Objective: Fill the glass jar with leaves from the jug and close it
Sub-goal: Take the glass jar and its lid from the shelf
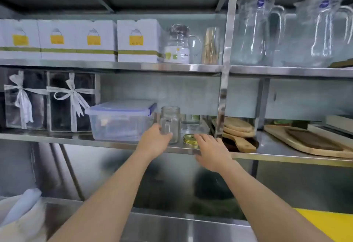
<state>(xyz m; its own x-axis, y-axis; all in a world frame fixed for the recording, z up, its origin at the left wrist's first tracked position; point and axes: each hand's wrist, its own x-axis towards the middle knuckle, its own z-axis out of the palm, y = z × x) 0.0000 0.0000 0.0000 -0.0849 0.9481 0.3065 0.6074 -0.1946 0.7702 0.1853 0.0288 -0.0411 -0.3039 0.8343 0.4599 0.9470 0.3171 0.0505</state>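
The jar point(170, 124) stands upright near the shelf point(114, 144) front edge, between the tub point(120, 121) and the lid point(190, 139), tight both sides. Left hand point(155, 140) reaches up, its grip wrapped on the jar. Right hand point(212, 151) is loosely spread, touching the lid, holding nothing.

White boxes point(80, 40) on upper shelf; plastic container point(120, 121), wooden boards point(313, 140) on lower shelf point(57, 139).
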